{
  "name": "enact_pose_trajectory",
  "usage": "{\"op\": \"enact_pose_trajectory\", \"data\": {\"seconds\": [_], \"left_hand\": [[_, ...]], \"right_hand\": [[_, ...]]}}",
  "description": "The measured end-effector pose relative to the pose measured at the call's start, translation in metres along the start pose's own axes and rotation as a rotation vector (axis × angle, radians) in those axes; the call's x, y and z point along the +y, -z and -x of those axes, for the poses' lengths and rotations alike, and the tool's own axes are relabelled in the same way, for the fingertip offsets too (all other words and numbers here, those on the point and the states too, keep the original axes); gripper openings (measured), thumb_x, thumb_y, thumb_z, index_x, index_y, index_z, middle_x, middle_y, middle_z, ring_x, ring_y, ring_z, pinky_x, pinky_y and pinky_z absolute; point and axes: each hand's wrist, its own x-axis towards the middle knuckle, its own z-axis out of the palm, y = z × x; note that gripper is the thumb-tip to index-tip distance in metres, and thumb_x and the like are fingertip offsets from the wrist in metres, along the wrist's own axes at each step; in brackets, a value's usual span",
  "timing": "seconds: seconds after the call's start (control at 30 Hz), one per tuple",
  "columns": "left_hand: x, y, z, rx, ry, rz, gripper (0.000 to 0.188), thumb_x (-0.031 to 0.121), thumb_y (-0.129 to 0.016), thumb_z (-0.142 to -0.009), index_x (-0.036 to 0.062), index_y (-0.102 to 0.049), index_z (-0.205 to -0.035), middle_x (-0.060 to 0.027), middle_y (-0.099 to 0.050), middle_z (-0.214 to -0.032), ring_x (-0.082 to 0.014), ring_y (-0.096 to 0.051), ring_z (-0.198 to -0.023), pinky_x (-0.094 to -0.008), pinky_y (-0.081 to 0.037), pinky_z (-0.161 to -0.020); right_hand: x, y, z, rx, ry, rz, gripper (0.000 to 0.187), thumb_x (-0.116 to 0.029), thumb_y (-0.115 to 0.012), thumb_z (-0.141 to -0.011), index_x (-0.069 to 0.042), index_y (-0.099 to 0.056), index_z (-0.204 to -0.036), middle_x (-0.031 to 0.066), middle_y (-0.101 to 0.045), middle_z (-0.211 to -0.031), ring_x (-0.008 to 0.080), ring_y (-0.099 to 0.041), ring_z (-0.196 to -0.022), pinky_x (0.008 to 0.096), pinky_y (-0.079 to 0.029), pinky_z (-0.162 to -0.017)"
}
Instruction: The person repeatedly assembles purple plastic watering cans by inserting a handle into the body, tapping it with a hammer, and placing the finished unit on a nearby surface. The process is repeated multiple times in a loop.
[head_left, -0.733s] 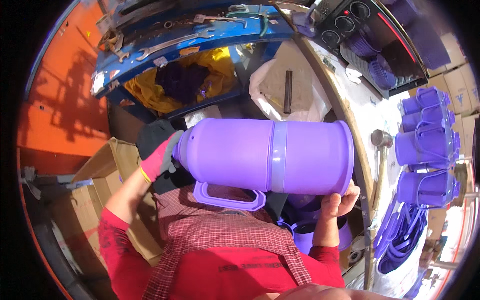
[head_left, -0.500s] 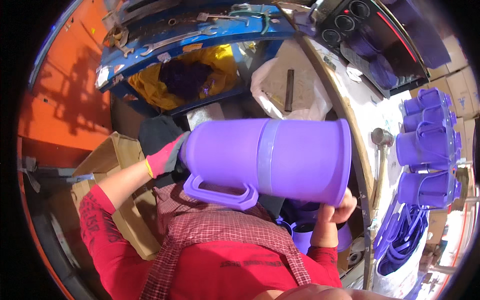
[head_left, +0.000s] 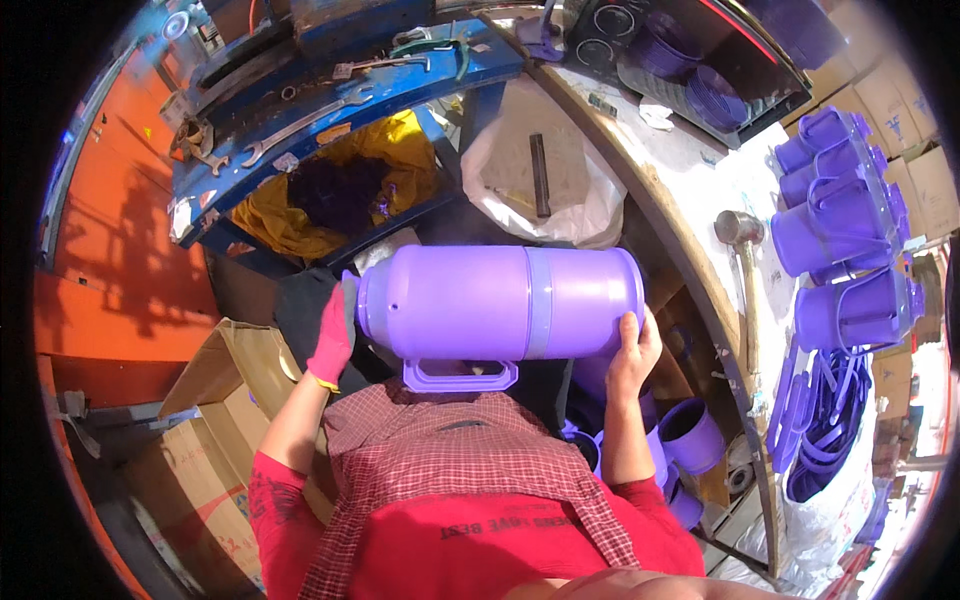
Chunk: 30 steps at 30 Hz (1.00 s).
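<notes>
A purple plastic thermos jug lies sideways between my hands, above my lap. Its loop handle points toward me, and a translucent band runs round its body. My left hand, in a pink and grey glove, is closed round the narrow neck at the left end. My bare right hand holds the wide rim at the right end, thumb on the near side. The glove partly hides the neck.
On the right, a white-topped bench bears a hammer, purple jugs and a bag of purple handles. More purple containers stand below it. Wrenches lie on a blue bench. A cardboard box is at left.
The jug has moved lower, away from my head, and levelled out. My right hand has shifted from under the rim to its near side. The whole view has turned slightly.
</notes>
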Motion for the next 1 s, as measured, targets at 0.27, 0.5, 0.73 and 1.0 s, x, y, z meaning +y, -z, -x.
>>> {"op": "enact_pose_trajectory", "data": {"seconds": [0.27, 0.5, 0.73, 1.0], "left_hand": [[0.024, -0.033, 0.008, 0.069, 0.517, 0.442, 0.053, 0.045, -0.041, -0.105, 0.0086, -0.049, -0.143, -0.0061, -0.056, -0.136, -0.0134, -0.052, -0.120, -0.0339, -0.049, -0.090], [0.107, -0.017, 0.005, 0.090, -0.515, 0.238, 0.044, 0.028, -0.041, -0.105, -0.0017, -0.050, -0.136, -0.0077, -0.055, -0.134, -0.0204, -0.049, -0.127, -0.0328, -0.033, -0.110], [0.133, -0.050, -0.019, 0.434, -0.056, 0.555, 0.035, 0.026, -0.048, -0.104, 0.0006, -0.058, -0.126, -0.0088, -0.059, -0.123, -0.0186, -0.055, -0.115, -0.0313, -0.038, -0.105], [0.183, -0.056, -0.012, 0.521, -0.701, -0.055, 0.024, 0.015, -0.057, -0.092, -0.0020, -0.066, -0.106, -0.0156, -0.063, -0.117, -0.0278, -0.060, -0.112, -0.0401, -0.045, -0.100]], "right_hand": [[-0.031, 0.016, 0.009, -0.152, 0.864, 0.289, 0.048, -0.039, -0.065, -0.093, 0.009, -0.067, -0.102, 0.0168, -0.072, -0.094, 0.0238, -0.069, -0.079, 0.0321, -0.052, -0.074], [-0.009, -0.020, -0.023, 0.118, 0.103, -0.348, 0.022, -0.018, -0.061, -0.097, 0.003, -0.064, -0.094, -0.0024, -0.055, -0.081, 0.0050, -0.044, -0.071, 0.0213, -0.035, -0.064], [-0.005, -0.016, -0.005, 0.053, 0.599, -0.229, 0.039, -0.033, -0.064, -0.097, 0.006, -0.064, -0.102, 0.0038, -0.064, -0.097, 0.0118, -0.057, -0.085, 0.0243, -0.044, -0.077], [-0.023, 0.025, -0.020, 0.080, -0.181, -0.285, 0.024, -0.026, -0.062, -0.098, -0.004, -0.067, -0.091, -0.0012, -0.062, -0.084, 0.0084, -0.053, -0.075, 0.0264, -0.044, -0.065]]}}
